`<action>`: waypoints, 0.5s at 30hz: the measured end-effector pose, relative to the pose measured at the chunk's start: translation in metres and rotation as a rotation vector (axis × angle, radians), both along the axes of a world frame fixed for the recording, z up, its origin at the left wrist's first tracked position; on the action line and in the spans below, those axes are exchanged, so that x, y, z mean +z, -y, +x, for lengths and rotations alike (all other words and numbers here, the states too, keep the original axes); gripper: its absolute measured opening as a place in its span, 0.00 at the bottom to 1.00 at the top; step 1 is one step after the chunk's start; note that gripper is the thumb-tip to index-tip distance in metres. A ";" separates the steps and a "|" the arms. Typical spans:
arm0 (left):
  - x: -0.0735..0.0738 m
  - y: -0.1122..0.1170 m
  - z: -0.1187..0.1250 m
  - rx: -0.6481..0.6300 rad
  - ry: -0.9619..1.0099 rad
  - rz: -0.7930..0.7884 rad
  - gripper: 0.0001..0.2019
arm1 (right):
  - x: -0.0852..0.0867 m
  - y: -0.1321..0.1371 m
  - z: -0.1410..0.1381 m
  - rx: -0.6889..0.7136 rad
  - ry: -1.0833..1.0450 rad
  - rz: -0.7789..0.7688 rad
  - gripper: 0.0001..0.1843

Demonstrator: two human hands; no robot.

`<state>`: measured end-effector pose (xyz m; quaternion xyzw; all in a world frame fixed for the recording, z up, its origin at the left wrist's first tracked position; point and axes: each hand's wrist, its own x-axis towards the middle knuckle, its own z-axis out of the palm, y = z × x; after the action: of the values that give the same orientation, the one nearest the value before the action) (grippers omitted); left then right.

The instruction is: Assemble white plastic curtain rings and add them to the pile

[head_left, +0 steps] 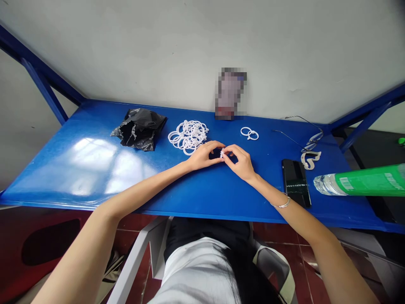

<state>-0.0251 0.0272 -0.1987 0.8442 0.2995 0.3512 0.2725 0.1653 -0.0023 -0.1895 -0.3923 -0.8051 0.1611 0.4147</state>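
Note:
Between the fingertips of both hands is a small white plastic piece (222,153), mostly covered by the fingers; it looks like a curtain ring seen edge-on. My left hand (205,155) pinches it from the left, and my right hand (241,162) pinches it from the right. Just beyond my left hand lies a tangled pile of white curtain rings (189,134), each with a small knob or eyelet. Two more white rings (249,133) overlap flat on the table, beyond my right hand.
A crumpled black plastic bag (141,128) sits left on the blue table (190,196). A pixelated upright object (230,93) leans on the wall. To the right are eyeglasses (314,138), a white curved piece (310,160), a black phone (296,182) and a green-labelled bottle (370,180) lying sideways.

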 end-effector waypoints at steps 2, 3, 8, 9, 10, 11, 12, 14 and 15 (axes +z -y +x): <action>0.000 0.001 0.000 0.006 0.036 0.033 0.17 | -0.001 0.000 0.000 -0.012 -0.004 0.005 0.03; 0.000 0.001 0.001 0.013 0.058 0.050 0.16 | -0.001 -0.001 0.000 -0.019 -0.005 0.008 0.04; -0.003 0.002 0.001 0.071 0.149 0.124 0.10 | -0.003 -0.002 0.002 -0.023 -0.014 0.006 0.05; -0.004 0.002 0.001 0.077 0.151 0.137 0.09 | -0.003 -0.002 0.002 -0.017 -0.018 0.002 0.05; -0.005 0.002 0.001 0.083 0.145 0.150 0.09 | -0.003 -0.002 0.002 -0.012 -0.021 -0.001 0.05; -0.005 0.002 0.001 0.090 0.134 0.163 0.09 | -0.003 -0.002 0.002 -0.008 -0.024 -0.002 0.04; -0.006 0.002 0.001 0.098 0.121 0.182 0.09 | -0.003 -0.002 0.002 -0.005 -0.026 0.000 0.04; -0.006 0.003 0.000 0.108 0.094 0.236 0.07 | -0.003 -0.001 0.001 -0.003 -0.029 0.007 0.04; -0.006 0.003 0.000 0.110 0.085 0.267 0.07 | -0.003 -0.001 0.001 -0.004 -0.027 0.010 0.04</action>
<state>-0.0247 0.0241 -0.2047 0.8397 0.2842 0.4377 0.1503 0.1665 -0.0013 -0.1920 -0.3899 -0.7994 0.1616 0.4277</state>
